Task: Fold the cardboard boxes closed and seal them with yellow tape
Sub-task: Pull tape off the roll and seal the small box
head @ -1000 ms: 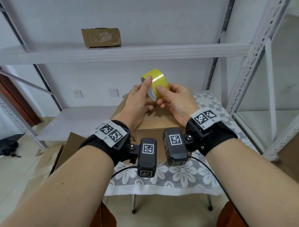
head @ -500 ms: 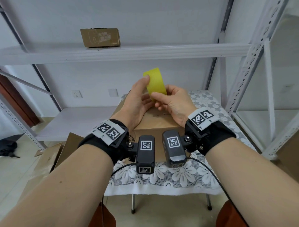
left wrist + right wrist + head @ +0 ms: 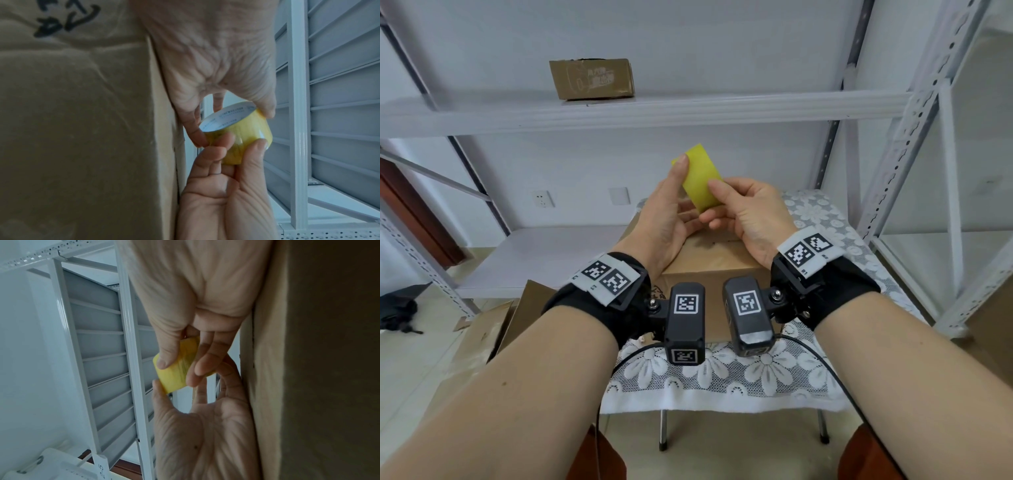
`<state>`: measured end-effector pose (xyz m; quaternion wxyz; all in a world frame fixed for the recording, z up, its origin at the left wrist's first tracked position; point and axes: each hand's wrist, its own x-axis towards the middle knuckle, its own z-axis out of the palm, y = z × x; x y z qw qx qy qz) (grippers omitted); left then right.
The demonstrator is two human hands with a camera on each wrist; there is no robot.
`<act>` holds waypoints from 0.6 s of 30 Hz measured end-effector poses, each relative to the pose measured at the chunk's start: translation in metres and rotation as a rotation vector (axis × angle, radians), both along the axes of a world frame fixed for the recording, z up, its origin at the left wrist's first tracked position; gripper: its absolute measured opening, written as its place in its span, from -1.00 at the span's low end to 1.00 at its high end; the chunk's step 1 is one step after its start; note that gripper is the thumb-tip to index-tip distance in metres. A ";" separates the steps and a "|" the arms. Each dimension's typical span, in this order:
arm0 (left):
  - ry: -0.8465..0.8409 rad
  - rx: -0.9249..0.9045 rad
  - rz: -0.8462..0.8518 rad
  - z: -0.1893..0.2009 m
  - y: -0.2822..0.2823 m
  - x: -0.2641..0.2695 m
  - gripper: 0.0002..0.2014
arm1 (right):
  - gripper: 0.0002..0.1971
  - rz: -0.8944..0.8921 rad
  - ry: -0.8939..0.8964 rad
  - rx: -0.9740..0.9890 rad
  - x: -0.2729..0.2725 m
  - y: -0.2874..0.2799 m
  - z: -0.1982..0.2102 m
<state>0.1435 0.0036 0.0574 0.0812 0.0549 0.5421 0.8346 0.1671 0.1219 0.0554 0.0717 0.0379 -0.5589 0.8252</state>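
Both hands hold a yellow tape roll (image 3: 700, 178) edge-on above a closed brown cardboard box (image 3: 709, 263) on the small table. My left hand (image 3: 683, 192) grips the roll from the left, thumb up on its top edge. From the right, my right hand (image 3: 717, 205) pinches it with thumb on the yellow face and fingers curled beneath. In the left wrist view the tape roll (image 3: 242, 134) shows its white core beside the box (image 3: 82, 113). The right wrist view shows the tape roll (image 3: 174, 374) between the thumbs, the box (image 3: 318, 353) close alongside.
The box sits on a small table with a white lace cloth (image 3: 722, 377). Grey metal shelving (image 3: 654, 109) stands behind, a small cardboard box (image 3: 591, 78) on its upper shelf. Flattened cardboard (image 3: 493, 329) lies on the floor at left. A shelf upright (image 3: 904, 137) rises at right.
The roll has been turned in the fingers from showing its white core to edge-on. My left thumb has slid up to its top edge; both hands stay above the box.
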 end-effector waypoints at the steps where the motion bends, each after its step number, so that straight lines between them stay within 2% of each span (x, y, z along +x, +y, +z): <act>1: -0.003 0.002 0.001 0.000 0.000 0.000 -0.57 | -0.97 0.013 0.006 -0.019 0.001 0.000 0.000; 10: -0.032 -0.017 0.013 -0.001 -0.002 -0.001 -0.46 | -0.89 0.057 0.033 -0.076 0.001 0.002 -0.001; 13: -0.049 -0.010 -0.007 0.001 -0.001 -0.001 -0.43 | -0.91 0.018 0.028 -0.059 0.001 0.003 -0.002; 15: -0.037 -0.013 -0.017 0.001 0.001 -0.001 -0.47 | -0.96 -0.030 0.012 -0.045 0.000 0.003 -0.001; 18: 0.029 -0.061 -0.055 0.000 0.001 0.002 -0.63 | -0.87 -0.100 -0.028 -0.035 -0.001 0.005 -0.001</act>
